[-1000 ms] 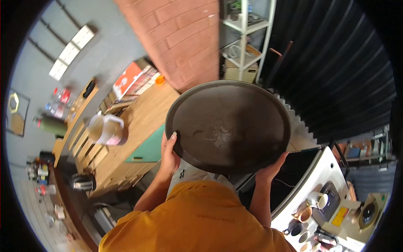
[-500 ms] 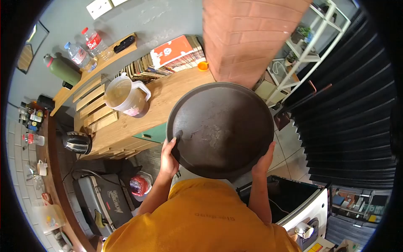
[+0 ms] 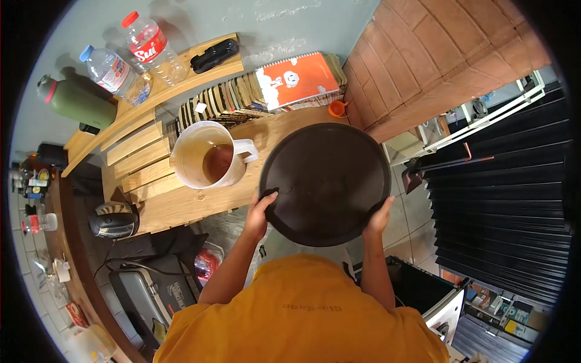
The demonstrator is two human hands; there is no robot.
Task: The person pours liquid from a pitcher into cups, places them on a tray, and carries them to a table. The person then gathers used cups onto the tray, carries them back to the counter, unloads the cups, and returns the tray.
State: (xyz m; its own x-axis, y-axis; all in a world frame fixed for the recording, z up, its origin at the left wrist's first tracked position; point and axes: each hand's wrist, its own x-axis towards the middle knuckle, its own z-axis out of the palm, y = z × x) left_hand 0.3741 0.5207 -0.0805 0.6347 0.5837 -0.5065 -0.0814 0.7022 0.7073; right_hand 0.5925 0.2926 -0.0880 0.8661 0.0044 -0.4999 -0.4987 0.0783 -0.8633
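A large round dark tray is held between both hands over the right end of the wooden counter. My left hand grips its lower left rim, thumb on top. On the opposite side, my right hand holds the lower right rim. Just left of the tray stands a clear plastic pitcher with some brown liquid inside, its handle toward the tray. Behind the tray, a small orange cup sits by the brick pillar.
A row of books with an orange notebook lines the wall. Bottles stand on a narrow shelf. A kettle is at the left, a black case below, black corrugated sheeting at the right.
The view has moved closer to the counter, and the pitcher's inside now shows more. Both hands still hold the tray, which now sits slightly further right in view.
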